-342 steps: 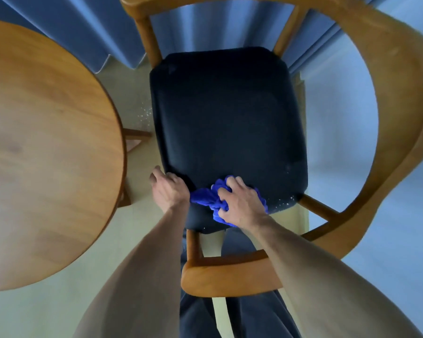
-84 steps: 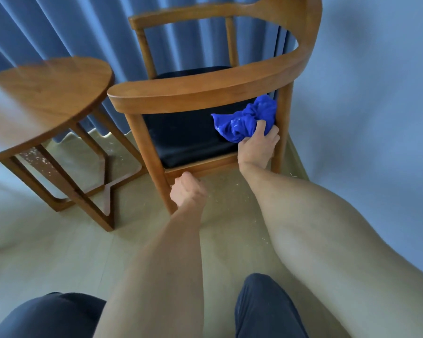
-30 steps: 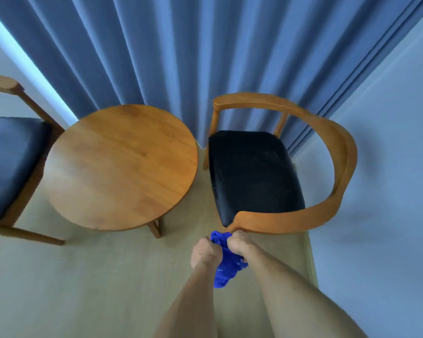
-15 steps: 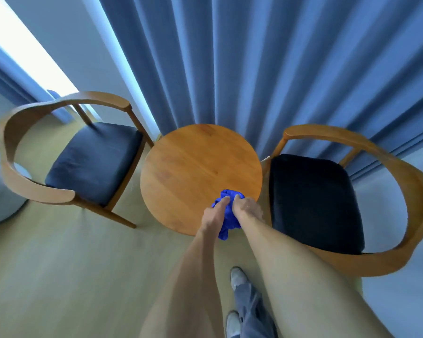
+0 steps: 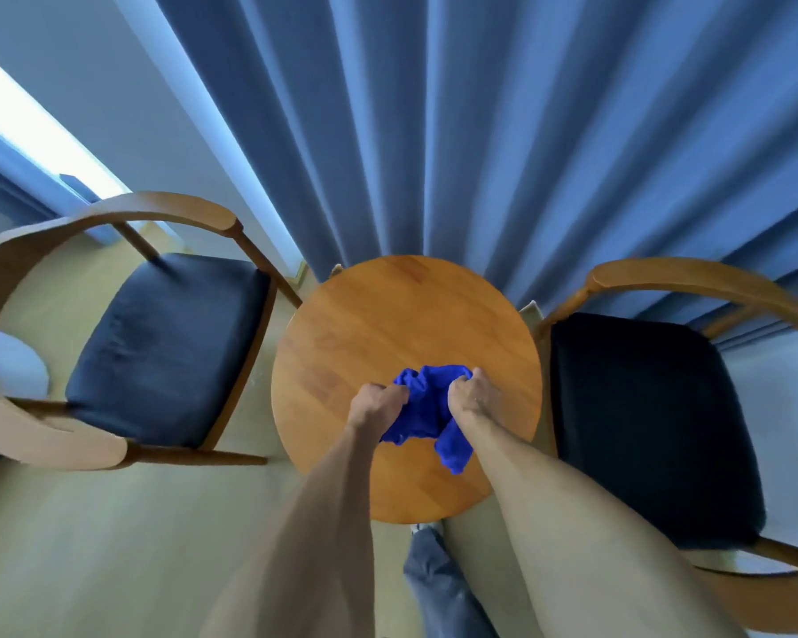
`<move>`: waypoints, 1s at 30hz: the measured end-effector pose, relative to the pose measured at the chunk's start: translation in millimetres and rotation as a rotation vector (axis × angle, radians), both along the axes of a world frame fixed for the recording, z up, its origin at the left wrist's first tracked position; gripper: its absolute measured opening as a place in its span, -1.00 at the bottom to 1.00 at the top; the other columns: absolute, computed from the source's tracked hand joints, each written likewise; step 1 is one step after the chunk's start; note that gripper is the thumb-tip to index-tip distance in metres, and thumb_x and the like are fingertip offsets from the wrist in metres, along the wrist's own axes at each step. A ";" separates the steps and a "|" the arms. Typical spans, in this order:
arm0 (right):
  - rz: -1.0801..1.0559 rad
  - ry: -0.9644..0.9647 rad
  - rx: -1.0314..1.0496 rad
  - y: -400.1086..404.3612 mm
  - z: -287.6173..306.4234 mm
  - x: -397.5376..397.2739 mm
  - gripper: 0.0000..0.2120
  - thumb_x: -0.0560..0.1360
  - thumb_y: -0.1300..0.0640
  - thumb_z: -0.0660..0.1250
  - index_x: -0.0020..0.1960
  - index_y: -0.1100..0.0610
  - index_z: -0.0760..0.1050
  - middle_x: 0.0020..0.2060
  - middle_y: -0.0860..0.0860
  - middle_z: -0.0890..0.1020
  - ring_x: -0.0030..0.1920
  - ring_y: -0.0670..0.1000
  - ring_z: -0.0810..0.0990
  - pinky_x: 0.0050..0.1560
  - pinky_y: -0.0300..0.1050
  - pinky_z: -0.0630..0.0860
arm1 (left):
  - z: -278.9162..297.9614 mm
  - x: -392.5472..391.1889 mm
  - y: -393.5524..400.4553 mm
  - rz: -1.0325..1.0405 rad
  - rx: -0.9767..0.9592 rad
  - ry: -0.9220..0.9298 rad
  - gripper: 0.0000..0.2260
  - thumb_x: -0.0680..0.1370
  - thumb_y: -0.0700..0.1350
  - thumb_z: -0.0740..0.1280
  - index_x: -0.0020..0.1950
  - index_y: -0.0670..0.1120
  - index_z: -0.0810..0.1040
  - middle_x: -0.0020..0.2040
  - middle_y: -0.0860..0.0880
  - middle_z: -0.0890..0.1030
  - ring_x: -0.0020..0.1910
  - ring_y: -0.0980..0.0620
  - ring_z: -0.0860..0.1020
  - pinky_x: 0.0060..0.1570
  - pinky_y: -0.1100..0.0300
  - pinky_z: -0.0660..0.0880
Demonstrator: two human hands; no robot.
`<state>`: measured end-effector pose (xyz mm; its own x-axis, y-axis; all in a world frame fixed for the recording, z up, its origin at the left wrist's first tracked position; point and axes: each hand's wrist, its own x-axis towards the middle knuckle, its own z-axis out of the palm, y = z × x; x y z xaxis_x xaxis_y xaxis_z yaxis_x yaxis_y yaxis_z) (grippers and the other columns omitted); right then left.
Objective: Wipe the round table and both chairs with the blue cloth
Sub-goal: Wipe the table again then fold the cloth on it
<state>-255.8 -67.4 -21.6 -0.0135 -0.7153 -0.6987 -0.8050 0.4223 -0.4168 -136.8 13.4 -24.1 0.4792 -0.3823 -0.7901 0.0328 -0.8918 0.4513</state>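
Note:
The round wooden table (image 5: 378, 324) stands straight ahead of me. Above its near half both hands hold the crumpled blue cloth (image 5: 427, 407). My left hand (image 5: 376, 405) grips its left side and my right hand (image 5: 473, 398) grips its right side, and a loose end hangs down between my forearms. A wooden armchair with a dark seat (image 5: 167, 343) stands to the left of the table. A second one like it (image 5: 646, 407) stands to the right.
Blue curtains (image 5: 480, 131) hang close behind the table and chairs. A bright window strip (image 5: 33, 126) shows at the upper left. Pale wooden floor (image 5: 111, 545) lies in front of the left chair. My trouser leg (image 5: 438, 587) is below the table edge.
I have stood up from the right chair and turned to the table. Over the last half second my hands carried the cloth further over the tabletop and drew apart, spreading it.

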 end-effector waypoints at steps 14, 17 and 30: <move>-0.051 0.058 -0.431 -71.0 -41.2 104.6 -0.82 0.53 0.10 0.26 0.11 0.11 0.45 0.03 0.17 0.60 -0.01 0.20 0.54 -0.15 -0.04 0.37 | -33.0 132.7 -93.3 -0.305 -0.135 -0.494 -0.73 0.34 -0.12 0.24 0.01 0.04 0.51 -0.34 0.10 0.45 -0.29 -0.05 0.48 -0.19 0.13 0.43; -0.024 0.104 -0.498 -77.0 -55.4 118.5 -0.76 0.46 0.25 0.30 0.12 0.11 0.44 0.00 0.15 0.61 0.02 0.20 0.55 -0.10 -0.03 0.39 | -37.4 141.0 -121.5 -0.338 -0.212 -0.622 -0.77 0.29 -0.05 0.20 -0.09 -0.01 0.47 -0.39 0.08 0.44 -0.29 -0.10 0.45 -0.06 0.07 0.33; 0.163 0.341 -0.678 35.3 -188.5 106.2 -0.71 0.37 0.26 0.37 0.09 0.18 0.56 0.00 0.17 0.57 0.04 0.25 0.53 0.08 0.14 0.45 | -184.7 112.9 11.8 -0.466 -0.225 -0.623 -0.56 0.39 0.08 0.18 0.15 -0.12 0.53 0.05 -0.08 0.50 0.08 -0.14 0.43 0.22 0.00 0.30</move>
<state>-149.6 -32.0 -210.1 -0.0066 -0.9964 -0.0841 -0.9651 0.0283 -0.2602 -23.9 25.2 -208.9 0.5584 -0.7691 -0.3110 -0.6364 -0.6376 0.4342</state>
